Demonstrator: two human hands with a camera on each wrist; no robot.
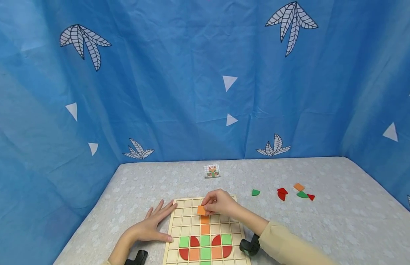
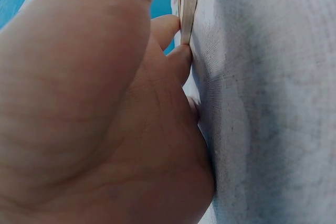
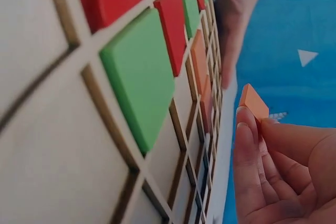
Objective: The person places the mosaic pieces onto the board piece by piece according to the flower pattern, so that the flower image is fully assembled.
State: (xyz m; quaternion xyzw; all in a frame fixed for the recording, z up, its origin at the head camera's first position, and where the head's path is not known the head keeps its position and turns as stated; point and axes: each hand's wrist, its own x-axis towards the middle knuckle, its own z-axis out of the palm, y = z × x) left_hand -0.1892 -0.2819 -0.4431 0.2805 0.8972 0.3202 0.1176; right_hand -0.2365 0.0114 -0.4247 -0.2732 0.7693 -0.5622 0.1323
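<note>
a: blue cloth [image 1: 178,92] printed with white leaves and triangles hangs behind and on both sides of a counter [image 1: 340,221] under a pale flowered cover.

b: and on that counter?

a: a wooden grid board [image 1: 188,215] lies at the near edge. green squares, orange squares and red quarter rounds fill part of its lower rows, and a column of orange tiles climbs up the middle.

b: where are the hands?

a: the right hand [image 1: 221,203] hovers over the board's upper rows, thumb and fingertips pinched on an orange square tile [image 1: 201,210]. the tile sits tilted, just above the top of the orange column and clear of the cells. the right wrist view shows the same tile [image 3: 253,102] nipped at the fingertips [image 3: 245,129], off the board's surface.

b: the other one?

a: the left hand [image 1: 155,224] lies flat on the counter, fingers straight and spread, holding nothing. its fingertips meet the board's left edge; the left wrist view shows them touching the wooden rim [image 2: 190,3].

b: anything else in frame?

a: loose pieces [image 1: 292,192] sit well apart to the right: a green quarter round, red shapes, an orange square, another green piece. a small pattern card [image 1: 212,171] lies beyond the board, near the cloth.
</note>
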